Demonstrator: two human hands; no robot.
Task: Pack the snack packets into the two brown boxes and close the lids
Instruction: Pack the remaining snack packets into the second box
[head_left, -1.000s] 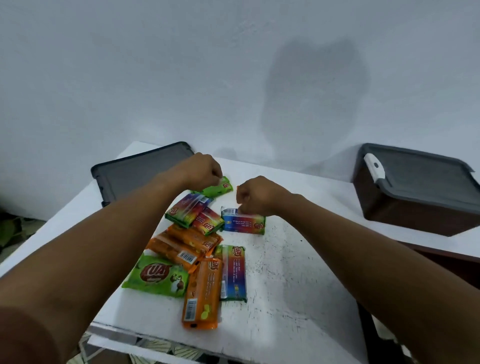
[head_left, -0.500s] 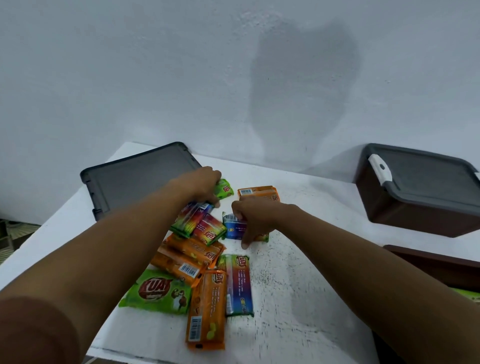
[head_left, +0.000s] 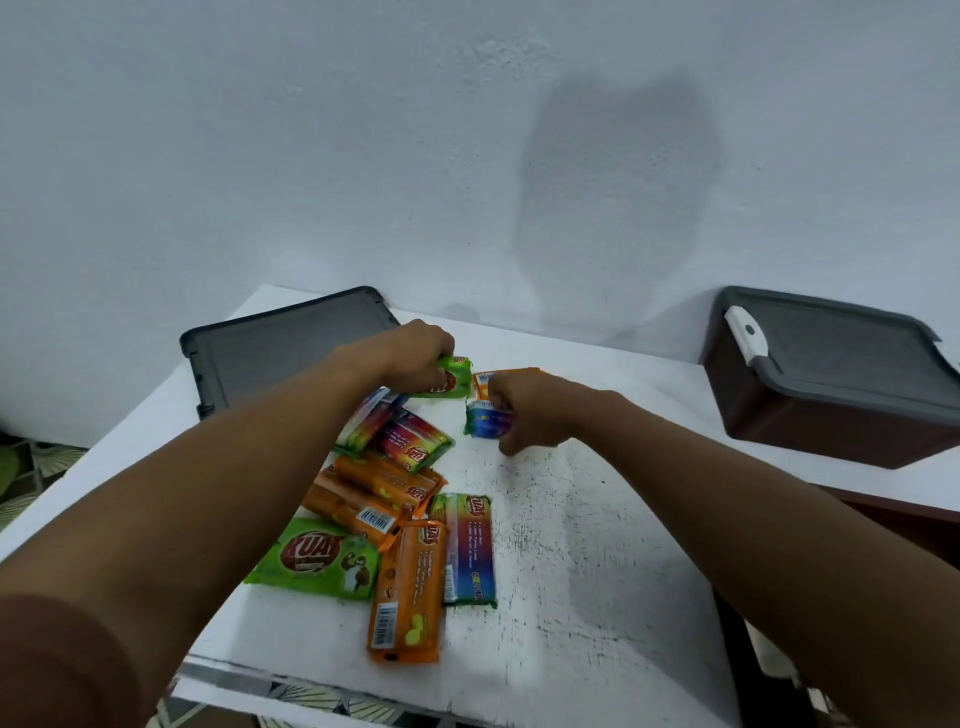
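Green packet (head_left: 457, 380) in left grip (head_left: 413, 358)

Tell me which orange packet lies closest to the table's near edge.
The long orange packet with the barcode at its near end, beside the rainbow packet. The other orange packets lie farther back.

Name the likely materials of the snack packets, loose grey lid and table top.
Snack packets: glossy printed plastic film, crinkled and shiny. Grey lid: probably matte moulded plastic, raised rim. Table top: worn white paint, dark specks; material beneath unclear.
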